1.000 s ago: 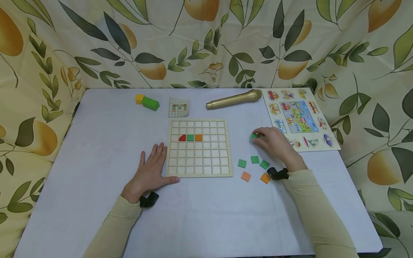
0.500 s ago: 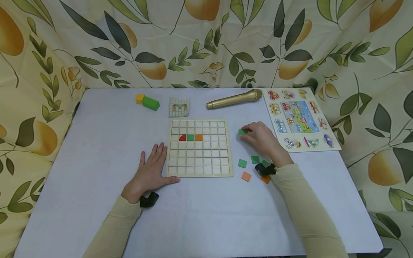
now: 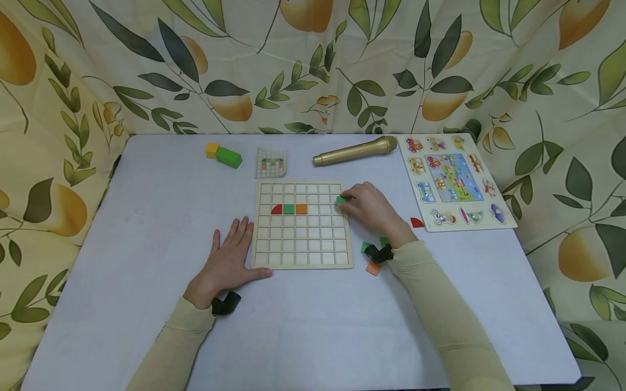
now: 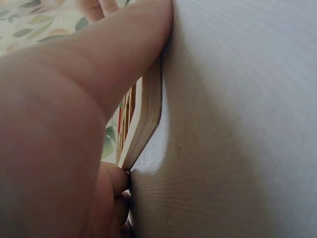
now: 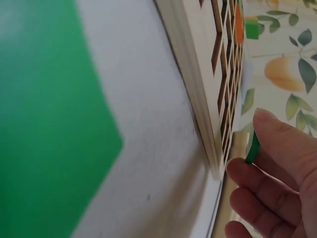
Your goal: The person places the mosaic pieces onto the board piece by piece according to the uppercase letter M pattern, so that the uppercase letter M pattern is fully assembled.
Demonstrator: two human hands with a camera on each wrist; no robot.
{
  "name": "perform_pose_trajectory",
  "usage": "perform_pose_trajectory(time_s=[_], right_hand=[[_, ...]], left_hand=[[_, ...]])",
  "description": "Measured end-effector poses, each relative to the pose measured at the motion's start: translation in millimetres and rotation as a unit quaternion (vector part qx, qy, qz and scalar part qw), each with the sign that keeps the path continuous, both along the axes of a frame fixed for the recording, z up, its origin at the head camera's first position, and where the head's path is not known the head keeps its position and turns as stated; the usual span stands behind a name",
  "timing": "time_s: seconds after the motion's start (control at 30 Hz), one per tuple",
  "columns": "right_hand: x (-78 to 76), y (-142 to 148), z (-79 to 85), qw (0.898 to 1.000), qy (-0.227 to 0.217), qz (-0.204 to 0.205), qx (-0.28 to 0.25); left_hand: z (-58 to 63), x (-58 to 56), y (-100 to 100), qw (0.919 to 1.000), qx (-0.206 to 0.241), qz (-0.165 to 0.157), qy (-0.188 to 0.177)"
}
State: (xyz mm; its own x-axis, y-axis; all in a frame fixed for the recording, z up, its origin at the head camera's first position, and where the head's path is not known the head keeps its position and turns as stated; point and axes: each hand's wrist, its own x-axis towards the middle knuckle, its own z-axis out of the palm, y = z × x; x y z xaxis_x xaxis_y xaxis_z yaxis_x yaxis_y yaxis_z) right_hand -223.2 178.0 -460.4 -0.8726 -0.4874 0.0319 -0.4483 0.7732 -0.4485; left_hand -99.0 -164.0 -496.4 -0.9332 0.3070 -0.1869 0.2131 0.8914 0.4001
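A wooden grid board point(image 3: 348, 244) lies mid-table, with a red quarter-round tile point(image 3: 277, 209), a green square tile point(image 3: 289, 209) and an orange tile point(image 3: 301, 209) side by side in one row. My right hand point(image 3: 374, 212) pinches another green square tile point(image 5: 253, 148) between thumb and finger, over the board's right edge. My left hand point(image 3: 227, 260) lies flat with fingers spread, against the board's lower left corner; the left wrist view shows the thumb point(image 4: 124, 44) along the board's side. Loose green tiles point(image 3: 364, 247) and an orange tile point(image 3: 373, 269) lie partly under the right wrist.
A small pattern card point(image 3: 271, 163) lies behind the board. Farther left are a green block point(image 3: 228, 157) and a yellow block point(image 3: 212, 150). A gold microphone point(image 3: 354, 151) and a picture puzzle board point(image 3: 459, 179) occupy the back right, with a red tile point(image 3: 417, 222) by the puzzle's corner.
My right hand has moved left with the green tile, from beside the puzzle board to the grid board's right edge. The red tile has come into view. My left hand stays put.
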Motion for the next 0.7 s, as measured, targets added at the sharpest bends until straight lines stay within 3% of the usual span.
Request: perform_pose_trajectory(time_s=[0.7], right_hand=[[-2.9, -40, -3.4, 0.998, 0.012, 0.051, 0.026]], left_hand=[[2.1, 0.3, 0, 1.0000, 0.000, 0.000, -0.007]])
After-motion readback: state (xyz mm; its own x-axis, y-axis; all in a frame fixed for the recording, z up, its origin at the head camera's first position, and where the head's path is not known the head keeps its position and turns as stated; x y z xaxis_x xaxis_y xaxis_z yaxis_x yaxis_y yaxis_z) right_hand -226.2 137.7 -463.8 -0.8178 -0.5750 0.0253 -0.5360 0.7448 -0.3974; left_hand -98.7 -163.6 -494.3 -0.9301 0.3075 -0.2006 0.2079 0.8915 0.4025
